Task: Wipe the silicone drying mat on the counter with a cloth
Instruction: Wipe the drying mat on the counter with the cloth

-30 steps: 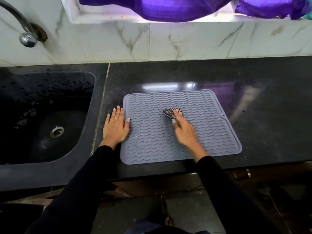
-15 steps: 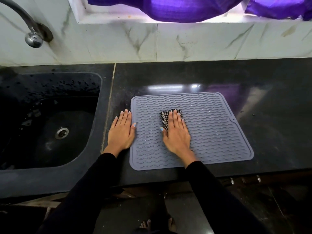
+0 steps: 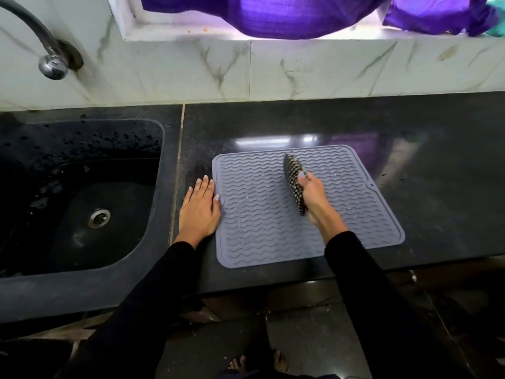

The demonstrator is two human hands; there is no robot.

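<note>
A grey silicone drying mat (image 3: 262,222) with wavy ridges lies flat on the black counter (image 3: 410,149). My right hand (image 3: 314,195) is over the mat's middle and grips a black-and-white checked cloth (image 3: 293,181), which stands on edge against the mat, my thumb across it. My left hand (image 3: 199,209) lies flat on the counter at the mat's left edge, fingers straight, thumb tip touching the mat's rim.
A black sink (image 3: 82,192) with a steel drain sits left of the mat, under a curved tap (image 3: 52,64). A marble backsplash (image 3: 300,69) rises behind the counter, with purple fabric (image 3: 273,12) on the sill above. The counter's front edge runs just below the mat.
My right hand went from pressing the cloth flat to gripping it turned up on edge, shifted right and farther back on the mat. The left hand stayed at the mat's left edge.
</note>
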